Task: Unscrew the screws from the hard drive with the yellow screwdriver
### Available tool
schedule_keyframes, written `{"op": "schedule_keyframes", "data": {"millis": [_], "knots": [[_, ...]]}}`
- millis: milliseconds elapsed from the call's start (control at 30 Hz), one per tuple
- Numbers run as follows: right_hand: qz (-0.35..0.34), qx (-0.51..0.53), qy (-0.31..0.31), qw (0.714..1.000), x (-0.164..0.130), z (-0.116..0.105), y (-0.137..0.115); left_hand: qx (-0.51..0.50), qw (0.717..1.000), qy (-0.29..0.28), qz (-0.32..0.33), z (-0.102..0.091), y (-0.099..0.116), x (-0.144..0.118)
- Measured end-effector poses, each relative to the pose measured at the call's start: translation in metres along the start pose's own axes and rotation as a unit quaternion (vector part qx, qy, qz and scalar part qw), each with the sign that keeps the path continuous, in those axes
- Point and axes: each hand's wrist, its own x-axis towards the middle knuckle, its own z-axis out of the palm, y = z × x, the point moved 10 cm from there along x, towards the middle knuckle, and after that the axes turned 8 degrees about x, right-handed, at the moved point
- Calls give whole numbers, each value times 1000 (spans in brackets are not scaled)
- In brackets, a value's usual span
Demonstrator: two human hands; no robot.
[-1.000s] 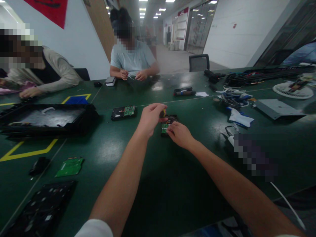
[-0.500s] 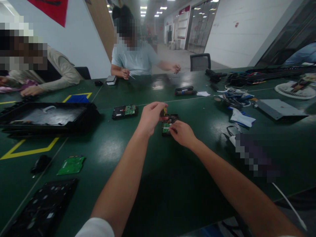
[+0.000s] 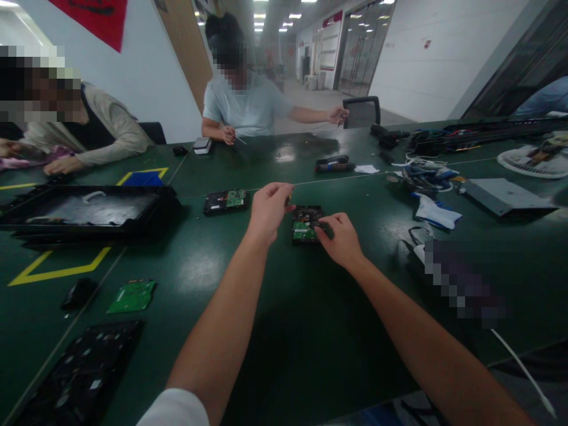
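Head view: a hard drive [image 3: 312, 212] between two hands, green board [image 3: 302, 233] on it.
At the drive's left, the left hand [image 3: 268, 208] pinches a dark-and-yellow tool [image 3: 290, 197]; at its right edge, the right hand [image 3: 345, 241] has curled fingers, gripping or not I cannot tell. Work looks partway: a loose board [image 3: 132, 296] lies well left of the drive.

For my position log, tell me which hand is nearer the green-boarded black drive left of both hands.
Left. The left hand is just right of that drive, apart from it; the right hand is farther right, beside the other drive.
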Motion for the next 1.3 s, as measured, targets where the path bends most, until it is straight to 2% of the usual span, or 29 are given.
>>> {"op": "schedule_keyframes", "data": {"millis": [100,233,400,533,633,700,767,933,1067,1133,1200,1300], "knots": [[-98,-20,-63,993,-4,15,-29,-4,1000,-3,-2,2,2,-2],[-120,-38,-101,987,-9,24,-33,-11,1000,-11,-5,5,5,-4],[-127,-28,-98,987,-10,21,-30,-15,1000,-16,-12,6,5,-4],[-99,-11,-79,992,-6,13,-22,-14,1000,-20,-11,5,2,-3],[-18,45,-54,997,-4,5,2,-2,1000,-15,-16,4,0,-2],[48,81,-55,994,-4,6,21,5,1000,-13,-22,3,-2,-2],[79,89,-64,991,-6,9,31,10,999,-15,-26,4,-4,-2],[66,70,-71,993,-6,10,28,44,998,-25,-25,5,-7,-1],[10,45,-62,997,-3,6,11,124,992,-22,-7,0,-13,4],[-22,40,-57,997,-3,3,2,195,981,-20,6,-4,-14,6],[-57,31,-64,996,-4,4,-7,292,956,-22,32,-5,-11,7],[-98,22,-85,991,-6,10,-21,454,887,-49,60,0,-10,6]]}}
